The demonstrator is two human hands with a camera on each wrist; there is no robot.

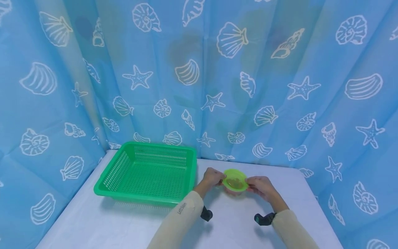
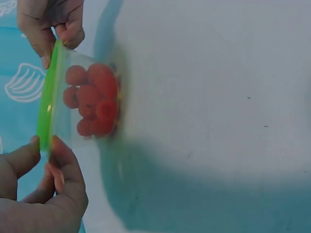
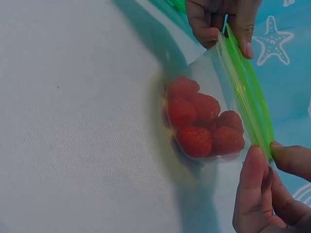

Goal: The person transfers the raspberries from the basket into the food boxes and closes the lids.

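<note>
A clear zip bag (image 1: 235, 188) with a bright green top edge stands upright over the white table, between my two hands. Raspberries (image 3: 197, 119) fill its lower part, seen through the clear side in both wrist views. My left hand (image 1: 214, 176) pinches the left end of the green edge (image 2: 46, 107) between thumb and fingers. At the opposite end, my right hand (image 1: 262, 185) pinches the same edge, thumb on the outer side in the right wrist view. From the head view, the green mouth spreads into an oval between the two grips.
A large green plastic basket (image 1: 149, 199) with slotted walls stands to the left of my left hand, nothing inside it. The white table (image 1: 230, 228) ends at a blue shell-print curtain (image 1: 202, 86) at the back and sides. Both wrists wear black cameras (image 1: 264, 219).
</note>
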